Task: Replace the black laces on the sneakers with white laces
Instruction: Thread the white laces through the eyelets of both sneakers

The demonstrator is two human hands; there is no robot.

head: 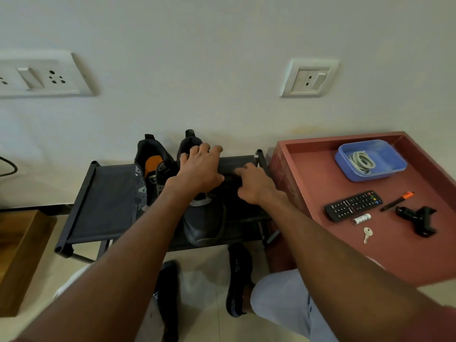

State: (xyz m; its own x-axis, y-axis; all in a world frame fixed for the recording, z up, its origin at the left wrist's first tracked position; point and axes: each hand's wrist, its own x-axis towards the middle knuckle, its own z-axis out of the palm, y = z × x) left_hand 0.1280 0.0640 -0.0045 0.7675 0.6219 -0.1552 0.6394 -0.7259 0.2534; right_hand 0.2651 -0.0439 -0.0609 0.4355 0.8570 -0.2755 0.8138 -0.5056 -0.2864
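Two dark sneakers stand on a black fabric shoe rack [108, 201] against the wall. The left sneaker [150, 169] has an orange insole. My left hand [199, 169] rests with curled fingers over the collar of the right sneaker [204, 223], whose toe points toward me. My right hand [254, 183] lies beside it on the shoe's right side, fingers bent around something dark; what it holds cannot be made out. A loose black lace [223, 225] trails along the shoe's right edge. White laces [361, 161] lie coiled in a blue box [392, 166] on the red table.
The red tray-topped table [320, 174] at right carries a remote [352, 204], a pen [397, 200], a battery [361, 218], a key [367, 234] and a black clamp-like gadget [419, 218]. My feet in black socks [239, 280] and a knee are below the rack. A wooden box [22, 257] sits at left.
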